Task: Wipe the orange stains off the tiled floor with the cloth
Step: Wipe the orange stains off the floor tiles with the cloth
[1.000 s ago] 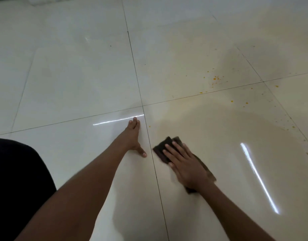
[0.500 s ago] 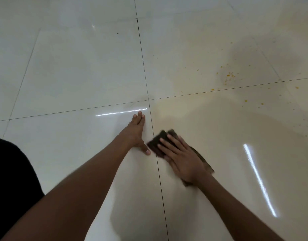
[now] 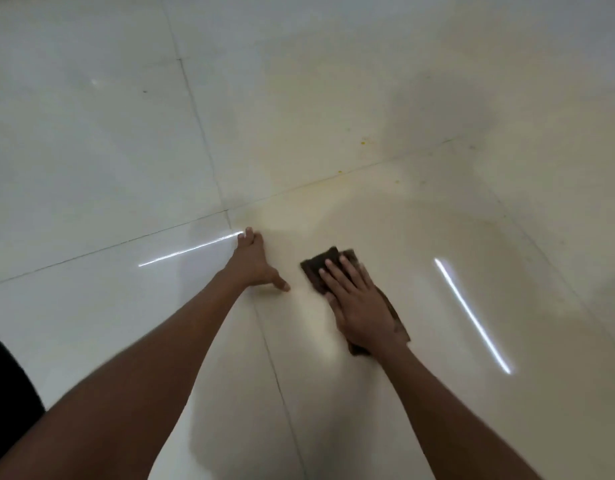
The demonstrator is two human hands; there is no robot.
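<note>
A dark brown cloth (image 3: 318,268) lies flat on the glossy cream tiled floor (image 3: 437,220). My right hand (image 3: 358,303) presses down on it with fingers spread, covering most of it. My left hand (image 3: 254,265) rests flat on the floor to the left of the cloth, fingers together and thumb out, holding nothing. Small orange stains (image 3: 362,143) dot the floor farther away, near the grout line (image 3: 340,172). The frame is blurred.
Grout lines (image 3: 271,358) run between my arms and across the floor. A dark piece of clothing (image 3: 4,375) shows at the lower left edge. Bright light reflections (image 3: 472,317) streak the tiles.
My right hand has slid the cloth to the right, away from the grout line and my left hand. The view has shifted and blurred.
</note>
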